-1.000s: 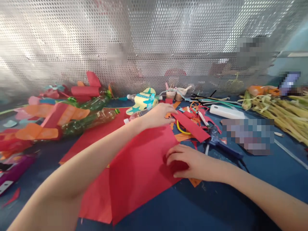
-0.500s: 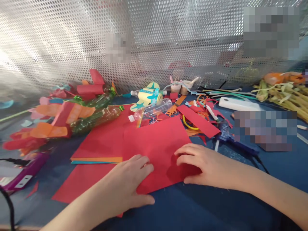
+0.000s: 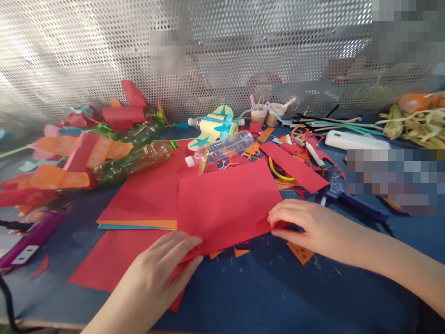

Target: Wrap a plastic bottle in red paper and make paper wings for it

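A sheet of red paper (image 3: 225, 204) lies in front of me, its near edge curling up off the table between my hands. At its near left corner my left hand (image 3: 162, 264) is closed, thumb and fingers pinching the paper. My right hand (image 3: 295, 220) grips the near right corner in the same way, fingertips pressed on the edge. Beneath and to the left is a stack of red sheets (image 3: 146, 199) with orange and blue layers showing at its edge. Small orange scraps (image 3: 241, 252) peek out just below the held sheet.
Green bottles with paper wings (image 3: 135, 162) lie at the left, near a purple device (image 3: 33, 243). Behind the sheet are a clear bottle (image 3: 225, 147) and a star-patterned bottle (image 3: 215, 127). A red strip (image 3: 295, 167), paper scraps and a blue glue gun (image 3: 358, 204) lie at the right.
Both hands have closed from spread fingers onto the near corners of the red sheet. Its near edge has risen, uncovering orange scraps on the table. The view has shifted slightly.
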The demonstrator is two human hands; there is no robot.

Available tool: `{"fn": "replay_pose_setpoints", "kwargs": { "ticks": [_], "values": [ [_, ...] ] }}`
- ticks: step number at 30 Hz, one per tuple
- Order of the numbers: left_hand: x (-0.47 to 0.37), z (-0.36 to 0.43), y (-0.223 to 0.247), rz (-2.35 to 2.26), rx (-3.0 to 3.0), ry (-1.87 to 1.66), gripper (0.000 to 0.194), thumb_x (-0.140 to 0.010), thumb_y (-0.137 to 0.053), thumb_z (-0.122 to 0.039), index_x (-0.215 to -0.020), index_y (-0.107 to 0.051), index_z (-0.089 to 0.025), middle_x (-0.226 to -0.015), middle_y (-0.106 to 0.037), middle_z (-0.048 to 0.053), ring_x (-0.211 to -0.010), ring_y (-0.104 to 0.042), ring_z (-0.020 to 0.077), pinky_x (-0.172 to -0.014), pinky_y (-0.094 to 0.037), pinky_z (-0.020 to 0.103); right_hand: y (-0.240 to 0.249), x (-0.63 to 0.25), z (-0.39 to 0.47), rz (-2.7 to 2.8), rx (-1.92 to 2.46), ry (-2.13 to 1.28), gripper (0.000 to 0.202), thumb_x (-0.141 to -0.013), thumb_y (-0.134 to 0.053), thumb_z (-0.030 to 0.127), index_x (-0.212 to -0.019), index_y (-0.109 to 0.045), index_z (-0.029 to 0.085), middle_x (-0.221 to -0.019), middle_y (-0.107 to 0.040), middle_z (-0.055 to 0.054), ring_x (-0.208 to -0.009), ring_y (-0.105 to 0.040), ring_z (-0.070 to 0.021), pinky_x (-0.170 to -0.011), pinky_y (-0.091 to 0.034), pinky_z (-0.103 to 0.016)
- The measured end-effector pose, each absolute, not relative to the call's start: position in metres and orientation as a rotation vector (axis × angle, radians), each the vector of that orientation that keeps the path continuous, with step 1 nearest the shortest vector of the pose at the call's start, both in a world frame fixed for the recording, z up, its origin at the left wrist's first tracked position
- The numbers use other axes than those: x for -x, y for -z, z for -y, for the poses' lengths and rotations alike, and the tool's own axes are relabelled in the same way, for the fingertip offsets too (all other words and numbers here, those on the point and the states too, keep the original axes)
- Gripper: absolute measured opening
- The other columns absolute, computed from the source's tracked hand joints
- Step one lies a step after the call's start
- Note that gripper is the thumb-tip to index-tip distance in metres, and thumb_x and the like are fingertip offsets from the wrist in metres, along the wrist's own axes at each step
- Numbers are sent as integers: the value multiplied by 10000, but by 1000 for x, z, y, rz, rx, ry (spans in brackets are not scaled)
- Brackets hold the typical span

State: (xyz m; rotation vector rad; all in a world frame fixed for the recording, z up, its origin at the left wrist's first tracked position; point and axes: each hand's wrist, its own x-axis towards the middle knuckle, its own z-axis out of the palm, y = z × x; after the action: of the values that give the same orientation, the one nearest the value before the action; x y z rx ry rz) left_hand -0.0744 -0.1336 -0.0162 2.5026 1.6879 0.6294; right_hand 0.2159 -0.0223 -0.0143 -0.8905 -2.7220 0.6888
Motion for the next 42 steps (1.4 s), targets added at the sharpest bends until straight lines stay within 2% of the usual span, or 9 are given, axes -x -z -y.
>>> {"fn": "replay_pose_setpoints", "kwargs": {
  "ticks": [5, 10, 14, 19, 23, 32, 35, 38, 42],
  "values": [
    [88, 128, 23, -1805, -2142, -652, 309, -789, -631, -384, -1086, -562, -328, -863, -740, -42, -762, -721, 165, -700, -584, 230, 21, -213, 17, 2546, 1182, -452, 138, -866, -550, 353, -872, -574, 217, -847, -687, -43, -727, -667, -200, -603, -478, -287],
    [90, 123, 26, -1998, -1862, -692, 224, -810, -559, -422, -1004, -604, -320, -905, -740, -33, -729, -722, 166, -623, -580, 205, 27, -212, 17, 2443, 1437, -375, 216, -819, -580, 405, -916, -498, 231, -657, -657, 10, -551, -656, -203, -473, -427, -261],
    [87, 122, 28, -2121, -1826, -739, 276, -787, -570, -469, -1012, -607, -314, -908, -730, -27, -615, -701, 163, -581, -579, 228, 33, -213, 21, 2410, 1456, -278, 288, -811, -565, 419, -986, -427, 236, -686, -658, -4, -517, -643, -210, -443, -412, -260],
    [87, 125, 33, -2179, -1844, -726, 265, -785, -580, -446, -1018, -573, -322, -889, -718, -28, -596, -696, 159, -540, -569, 226, 36, -213, 26, 2446, 1342, -129, 182, -863, -489, 368, -970, -410, 244, -730, -665, -23, -591, -663, -219, -465, -416, -263],
    [89, 126, 34, -2117, -1929, -738, 274, -805, -562, -414, -1065, -547, -331, -892, -708, -28, -626, -703, 161, -591, -575, 241, 36, -214, 26, 2479, 1321, -203, 124, -870, -487, 321, -948, -419, 253, -810, -677, -26, -648, -673, -208, -506, -444, -266],
    [88, 121, 35, -2168, -1835, -772, 248, -786, -576, -433, -1006, -603, -324, -875, -707, -28, -573, -683, 150, -528, -570, 229, 30, -218, 23, 2546, 1294, -365, 144, -855, -481, 260, -999, -474, 273, -903, -686, -10, -763, -687, -206, -583, -470, -284],
    [86, 121, 32, -2180, -1782, -792, 231, -775, -575, -435, -969, -612, -315, -866, -707, -27, -560, -680, 151, -520, -572, 235, 25, -218, 20, 2557, 1328, -433, 85, -878, -455, 295, -941, -497, 257, -768, -665, -4, -635, -668, -185, -532, -454, -269],
    [85, 121, 31, -2173, -1796, -800, 237, -774, -577, -444, -957, -620, -300, -895, -703, -14, -564, -682, 152, -557, -585, 252, 22, -217, 17, 2545, 1380, -511, 127, -900, -419, 343, -849, -489, 250, -620, -604, 22, -481, -605, -156, -446, -409, -248],
    [85, 122, 32, -2172, -1801, -761, 255, -788, -570, -471, -963, -624, -293, -906, -696, 0, -612, -688, 162, -553, -587, 249, 25, -217, 18, 2509, 1374, -437, 136, -896, -402, 373, -854, -451, 253, -588, -586, 29, -418, -568, -161, -400, -384, -255]
  ]
}}
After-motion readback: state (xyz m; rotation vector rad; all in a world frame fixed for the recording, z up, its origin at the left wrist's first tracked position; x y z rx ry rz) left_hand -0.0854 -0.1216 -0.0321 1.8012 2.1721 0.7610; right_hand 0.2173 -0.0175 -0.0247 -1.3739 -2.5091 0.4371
